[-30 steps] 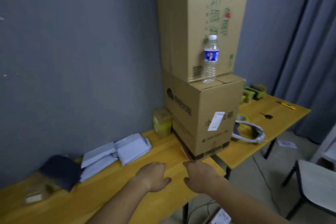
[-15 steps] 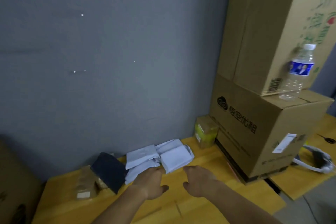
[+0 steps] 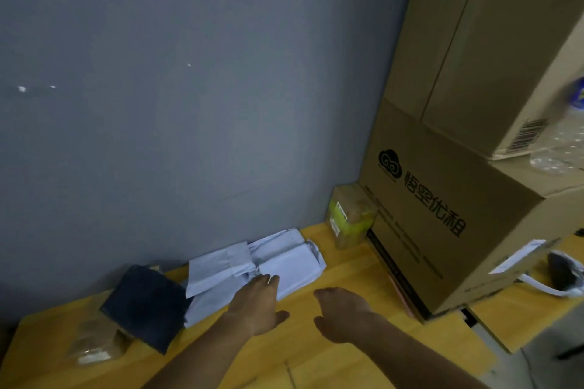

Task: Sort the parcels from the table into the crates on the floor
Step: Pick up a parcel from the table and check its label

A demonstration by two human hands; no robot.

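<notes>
The white poly mailers (image 3: 252, 265) lie overlapped at the far edge of the desk (image 3: 331, 366), against the wall. The left hand (image 3: 257, 303) reaches them with straight fingers (image 3: 268, 278) touching the nearest; the right hand (image 3: 343, 314) hovers empty, loosely curled. Slick and overlapped, they could slide apart or several could lift together, ending up in the wrong crate.

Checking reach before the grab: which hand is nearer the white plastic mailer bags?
Left. The left hand touches the white plastic mailer bags; the right hand is beside them, apart.

Two stacked cardboard boxes (image 3: 448, 218) fill three o'clock on the yellow worktop (image 3: 347, 265), a plastic bottle (image 3: 565, 142) on the lower one. A grey wall (image 3: 189, 104) spans twelve o'clock.
</notes>
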